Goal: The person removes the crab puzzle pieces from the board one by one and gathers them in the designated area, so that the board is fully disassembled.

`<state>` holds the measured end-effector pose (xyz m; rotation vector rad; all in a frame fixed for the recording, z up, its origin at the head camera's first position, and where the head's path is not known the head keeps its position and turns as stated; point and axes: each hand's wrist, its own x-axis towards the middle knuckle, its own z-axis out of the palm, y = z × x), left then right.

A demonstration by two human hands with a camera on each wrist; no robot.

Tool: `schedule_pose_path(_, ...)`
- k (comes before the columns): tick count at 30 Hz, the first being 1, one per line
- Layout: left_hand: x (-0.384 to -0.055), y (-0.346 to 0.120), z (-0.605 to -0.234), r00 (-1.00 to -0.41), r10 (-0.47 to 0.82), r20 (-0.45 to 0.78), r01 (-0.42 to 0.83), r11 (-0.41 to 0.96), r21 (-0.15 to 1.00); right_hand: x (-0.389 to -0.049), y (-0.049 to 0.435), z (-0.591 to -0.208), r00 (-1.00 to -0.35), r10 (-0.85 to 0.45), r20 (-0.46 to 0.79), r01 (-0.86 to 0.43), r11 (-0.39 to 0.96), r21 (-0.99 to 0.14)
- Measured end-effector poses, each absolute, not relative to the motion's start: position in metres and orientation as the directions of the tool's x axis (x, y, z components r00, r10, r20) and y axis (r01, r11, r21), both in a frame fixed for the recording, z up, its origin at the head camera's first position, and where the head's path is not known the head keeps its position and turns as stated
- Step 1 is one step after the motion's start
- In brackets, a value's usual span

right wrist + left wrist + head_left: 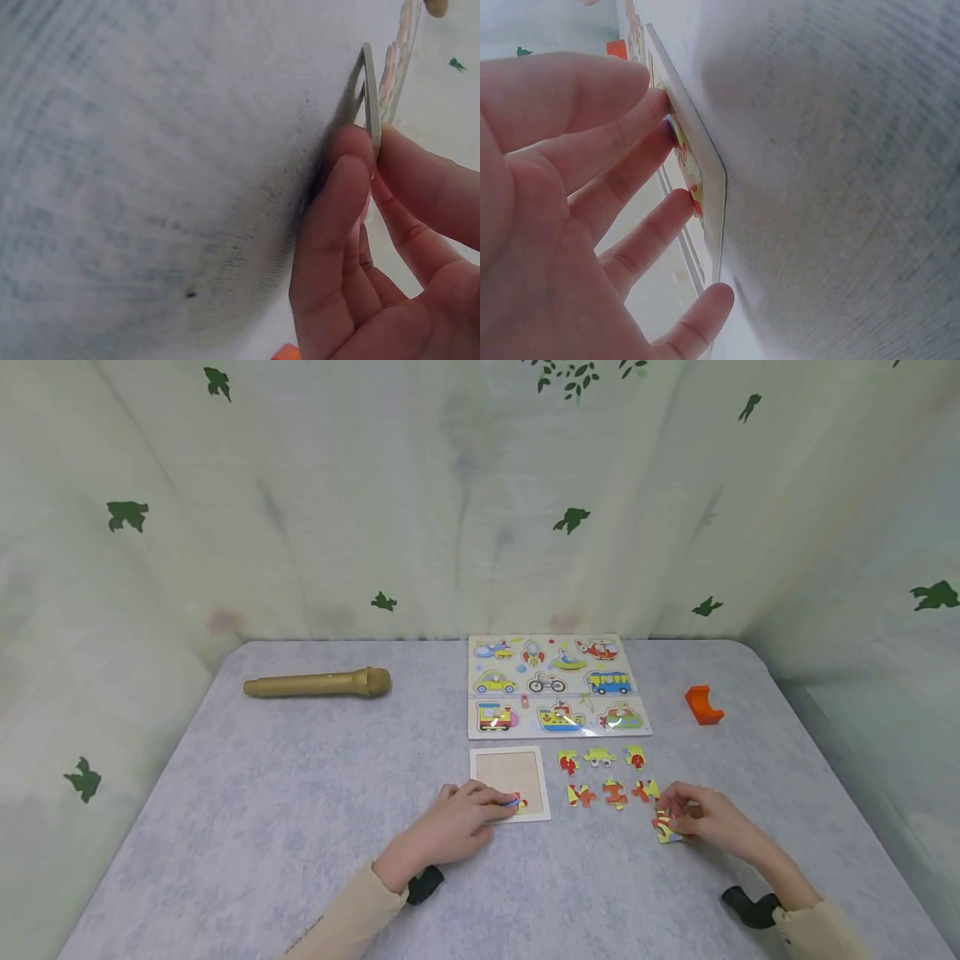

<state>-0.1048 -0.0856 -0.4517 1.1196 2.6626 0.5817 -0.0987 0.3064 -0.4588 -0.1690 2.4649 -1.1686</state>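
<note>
A square wooden puzzle tray with a white rim lies on the table, holding colourful puzzle pieces in its near right corner. Over that corner reaches my left hand, its outstretched fingertips resting on the pieces. In the left wrist view those fingers are spread along the tray's rim. My right hand pinches a yellow and red jigsaw piece between thumb and fingers. In the right wrist view this thin piece is seen edge-on, tilted up from the table.
Several loose jigsaw pieces lie in two rows right of the tray. Behind it is a vehicle puzzle board. A gold microphone lies at the back left, an orange curved block at the right. A curtain hangs behind the table.
</note>
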Motion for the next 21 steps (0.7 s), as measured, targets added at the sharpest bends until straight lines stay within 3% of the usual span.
schedule_pose_path(12,-0.106,-0.090,-0.451,-0.662,0.749,-0.041,0.674,0.618,0.405,-0.099,0.297,-0.456,-0.936,-0.203,-0.287,0.000,0.817,-0.577)
schedule_pose_path(21,-0.108,-0.096,-0.451,-0.660,0.751,0.012,0.662,0.574,0.481,-0.104,0.290,-0.448,-0.939,-0.225,-0.260,0.012,0.735,-0.678)
